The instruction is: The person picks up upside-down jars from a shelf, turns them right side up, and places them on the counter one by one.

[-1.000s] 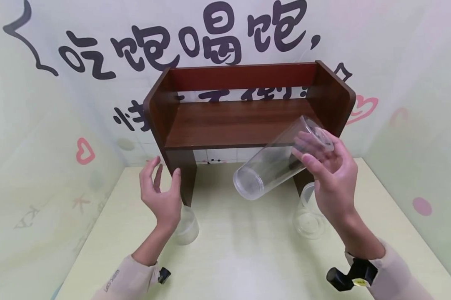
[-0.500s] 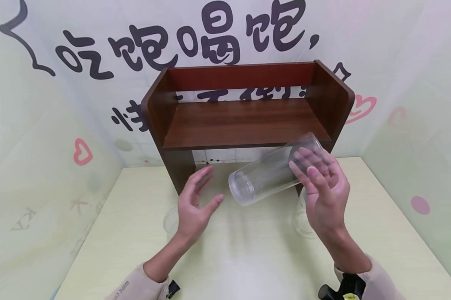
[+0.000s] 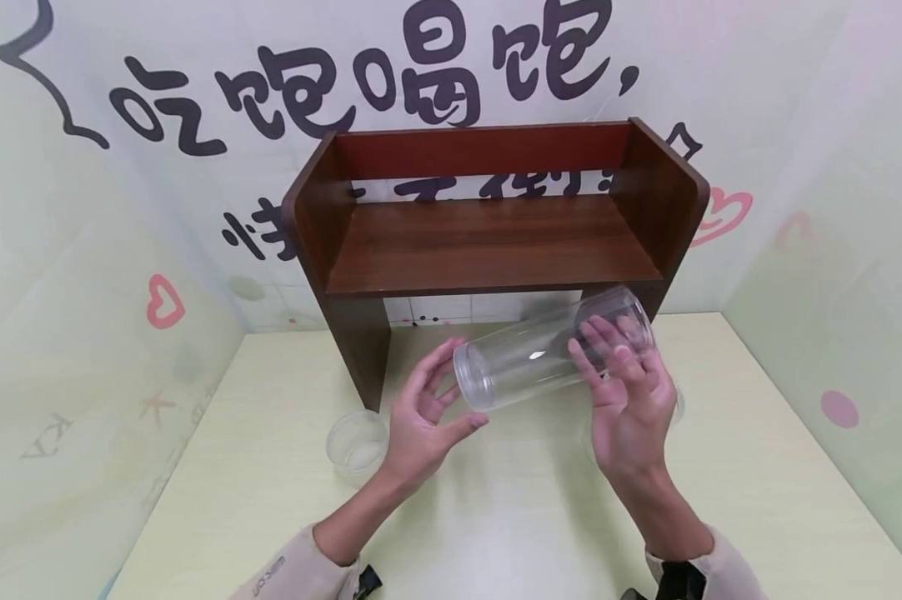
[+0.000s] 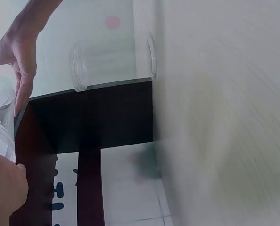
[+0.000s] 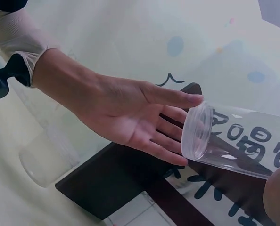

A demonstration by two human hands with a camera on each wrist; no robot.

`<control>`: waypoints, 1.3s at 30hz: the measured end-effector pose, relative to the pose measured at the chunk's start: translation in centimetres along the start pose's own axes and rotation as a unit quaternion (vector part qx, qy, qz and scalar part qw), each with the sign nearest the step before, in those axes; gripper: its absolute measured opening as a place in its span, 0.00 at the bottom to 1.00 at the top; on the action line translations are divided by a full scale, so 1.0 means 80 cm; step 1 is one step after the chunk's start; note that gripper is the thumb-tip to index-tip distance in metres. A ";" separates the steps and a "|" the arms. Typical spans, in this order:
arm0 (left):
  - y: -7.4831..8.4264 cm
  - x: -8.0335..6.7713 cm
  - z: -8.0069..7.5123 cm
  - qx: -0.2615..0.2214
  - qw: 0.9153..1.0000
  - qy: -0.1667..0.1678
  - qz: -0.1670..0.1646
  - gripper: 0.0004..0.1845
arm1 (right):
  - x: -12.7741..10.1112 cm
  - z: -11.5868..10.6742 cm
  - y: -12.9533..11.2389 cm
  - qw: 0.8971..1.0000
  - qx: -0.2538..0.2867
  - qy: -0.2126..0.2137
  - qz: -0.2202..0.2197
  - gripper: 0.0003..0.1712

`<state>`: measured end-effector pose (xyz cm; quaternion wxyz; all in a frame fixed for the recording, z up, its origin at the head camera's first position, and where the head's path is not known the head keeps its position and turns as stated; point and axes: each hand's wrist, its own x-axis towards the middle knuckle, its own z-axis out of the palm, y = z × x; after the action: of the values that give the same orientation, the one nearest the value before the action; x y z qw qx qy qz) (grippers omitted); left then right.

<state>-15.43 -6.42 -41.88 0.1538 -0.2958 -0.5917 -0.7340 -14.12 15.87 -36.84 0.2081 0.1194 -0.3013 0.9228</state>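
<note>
My right hand holds a tall clear plastic jar by its right end, fingers and thumb around it. The jar is tilted in mid-air in front of the shelf, its ridged end to the lower left. My left hand is at that ridged end, thumb below and fingers above. In the right wrist view the left hand has fairly straight fingers beside the jar's rim; whether they touch it is hard to tell. A short clear container stands on the table beside the left wrist.
A dark brown wooden shelf stands at the back of the pale table. Another clear container stands right of it, mostly hidden behind the right hand in the head view. A clear ring-like rim lies near it.
The left hand has moved right and slightly down to the jar's ridged end. The right hand has lowered and turned the jar closer to level.
</note>
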 end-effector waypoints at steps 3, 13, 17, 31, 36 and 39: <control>-0.001 0.000 0.004 -0.005 1.000 0.003 -0.002 0.53 | -0.005 -0.001 0.005 1.000 0.005 0.010 -0.003 0.23; 0.002 -0.003 0.001 0.011 1.000 0.016 -0.016 0.47 | -0.014 -0.015 0.013 1.000 -0.028 -0.011 0.011 0.22; 0.004 -0.002 -0.004 0.027 1.000 0.011 -0.001 0.44 | -0.013 -0.019 0.006 0.998 -0.054 -0.008 0.036 0.20; 0.015 -0.001 -0.038 0.100 0.994 0.022 0.035 0.46 | 0.018 -0.059 -0.026 0.903 -0.406 -0.024 -0.141 0.32; 0.023 0.003 -0.051 0.131 0.990 0.013 0.039 0.46 | 0.042 -0.067 -0.044 0.829 -0.527 -0.009 -0.189 0.38; 0.027 0.006 -0.059 0.157 0.987 0.006 0.043 0.46 | 0.056 -0.070 -0.052 0.794 -0.578 -0.002 -0.189 0.39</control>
<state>-15.78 -11.41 -40.50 0.2334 -0.2886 -0.6857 -0.6262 -16.71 23.69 -37.59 0.4081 0.0329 -0.7507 0.5185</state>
